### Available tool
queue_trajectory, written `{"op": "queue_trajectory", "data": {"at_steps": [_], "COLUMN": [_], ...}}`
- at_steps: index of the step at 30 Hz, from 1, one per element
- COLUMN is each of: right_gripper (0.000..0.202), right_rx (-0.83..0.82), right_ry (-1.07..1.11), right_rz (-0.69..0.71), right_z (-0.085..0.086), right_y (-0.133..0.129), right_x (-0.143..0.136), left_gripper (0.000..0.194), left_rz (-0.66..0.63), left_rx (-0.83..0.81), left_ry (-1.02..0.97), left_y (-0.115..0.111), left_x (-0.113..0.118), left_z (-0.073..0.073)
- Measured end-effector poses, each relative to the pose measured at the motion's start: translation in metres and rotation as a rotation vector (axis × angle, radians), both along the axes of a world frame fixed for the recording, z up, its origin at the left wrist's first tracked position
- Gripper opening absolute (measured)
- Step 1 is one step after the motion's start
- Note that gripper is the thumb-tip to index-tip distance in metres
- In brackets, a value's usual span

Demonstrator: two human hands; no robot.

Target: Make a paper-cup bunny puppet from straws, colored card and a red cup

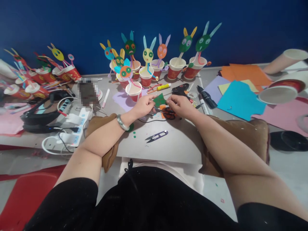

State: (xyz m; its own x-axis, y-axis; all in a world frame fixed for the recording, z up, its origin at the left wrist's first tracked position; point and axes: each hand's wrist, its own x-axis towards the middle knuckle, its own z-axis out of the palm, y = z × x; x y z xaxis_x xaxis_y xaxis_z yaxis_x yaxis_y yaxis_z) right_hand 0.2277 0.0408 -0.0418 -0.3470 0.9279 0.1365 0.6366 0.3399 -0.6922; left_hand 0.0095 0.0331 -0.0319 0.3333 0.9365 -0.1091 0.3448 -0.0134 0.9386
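A small piece of green paper (159, 100) is stretched between my two hands above the table. My left hand (145, 105) pinches its left edge, a pale bangle round that wrist. On the right side my right hand (178, 104) has its fingers closed on the paper's edge. Orange-handled scissors (169, 113) show just below the hands, partly covered by the right one. Nearer to me, dark thread snips (157, 136) lie on the table, with small green paper dots (134, 134) to their left.
Paper cups holding paper-faced figures (146, 76) stand along the blue wall. A power strip (82, 126) with cables lies left. Blue paper (240, 100) and other coloured sheets are at right, beside a black marker (206, 98). Brown cushions (235, 141) flank the work area.
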Motion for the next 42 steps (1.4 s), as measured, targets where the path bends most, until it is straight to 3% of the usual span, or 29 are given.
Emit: {"op": "queue_trajectory", "data": {"at_steps": [22, 29, 35, 42], "right_gripper": [0.027, 0.026, 0.026, 0.029], "right_rx": [0.015, -0.005, -0.02, 0.047], "right_ry": [0.005, -0.019, -0.012, 0.044], "right_rz": [-0.038, -0.052, -0.043, -0.048], "right_z": [0.003, 0.003, 0.004, 0.007], "right_y": [0.001, 0.002, 0.001, -0.003], "right_x": [0.002, 0.001, 0.0, -0.001], "left_gripper": [0.041, 0.039, 0.009, 0.021], "left_rz": [-0.032, -0.026, -0.045, -0.021], "left_rx": [-0.04, 0.024, 0.012, -0.136], "left_ry": [-0.054, -0.048, -0.051, -0.095], "left_y": [0.0, 0.003, 0.0, -0.001], "left_x": [-0.001, -0.002, -0.001, 0.002], "left_z": [0.001, -0.004, 0.004, 0.011]}}
